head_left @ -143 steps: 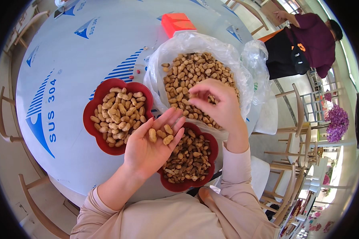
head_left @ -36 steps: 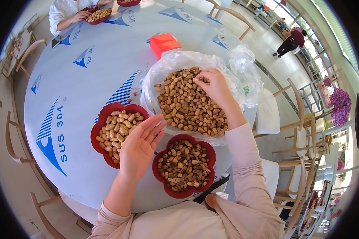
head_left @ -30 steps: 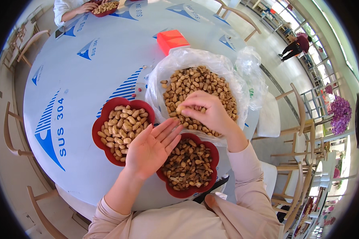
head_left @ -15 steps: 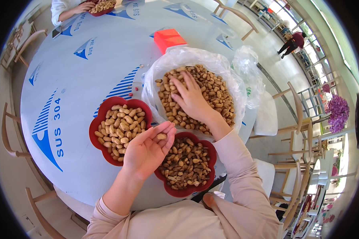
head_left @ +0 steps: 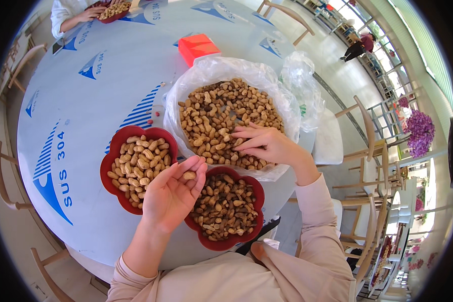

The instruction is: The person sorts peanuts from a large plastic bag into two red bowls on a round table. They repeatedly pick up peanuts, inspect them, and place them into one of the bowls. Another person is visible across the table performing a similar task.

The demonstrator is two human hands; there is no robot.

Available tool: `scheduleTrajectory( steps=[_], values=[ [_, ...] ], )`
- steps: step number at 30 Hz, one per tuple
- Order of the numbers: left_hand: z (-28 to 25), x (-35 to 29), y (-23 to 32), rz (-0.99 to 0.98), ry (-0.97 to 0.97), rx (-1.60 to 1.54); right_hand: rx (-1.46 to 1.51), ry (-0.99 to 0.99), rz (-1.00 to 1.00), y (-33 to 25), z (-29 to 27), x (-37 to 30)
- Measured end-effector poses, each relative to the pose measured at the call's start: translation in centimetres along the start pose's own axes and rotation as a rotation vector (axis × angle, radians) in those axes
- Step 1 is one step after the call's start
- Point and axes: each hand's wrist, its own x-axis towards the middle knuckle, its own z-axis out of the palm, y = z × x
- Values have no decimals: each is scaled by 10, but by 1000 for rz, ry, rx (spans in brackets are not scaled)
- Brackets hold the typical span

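Note:
My left hand (head_left: 167, 195) is turned palm up and cupped, with one peanut (head_left: 189, 175) resting in its fingers. It hovers between two red scalloped bowls. The left bowl (head_left: 106, 168) holds light, plump unshelled peanuts; the nearer right bowl (head_left: 259, 201) holds darker, smaller ones, partly covered by my left hand. Behind them, a clear plastic bag (head_left: 173, 103) lies spread wide around a large heap of peanuts (head_left: 226, 100). At the heap's right near side, my right hand (head_left: 274, 145) has its fingers stretched apart, touching the peanuts, with nothing visibly gripped.
A bright red box (head_left: 198, 48) stands beyond the bag. Small reddish bits lie near the left bowl. Across the round table, another person's hands (head_left: 90, 13) are at a red bowl of peanuts (head_left: 114, 11). Wooden chairs (head_left: 367, 136) surround the table.
My right hand has moved from the heap's left middle toward its right near side. My left hand still cups the peanut. The whole view has shifted slightly.

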Motion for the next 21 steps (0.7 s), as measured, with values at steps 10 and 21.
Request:
scheduleTrajectory(
  steps=[10,21],
  values=[
    [-1,2,4,77,32,13,-112,432,52,-8,5,6],
    [-8,1,10,82,7,-92,-475,352,-181,1,13,45]
  ],
)
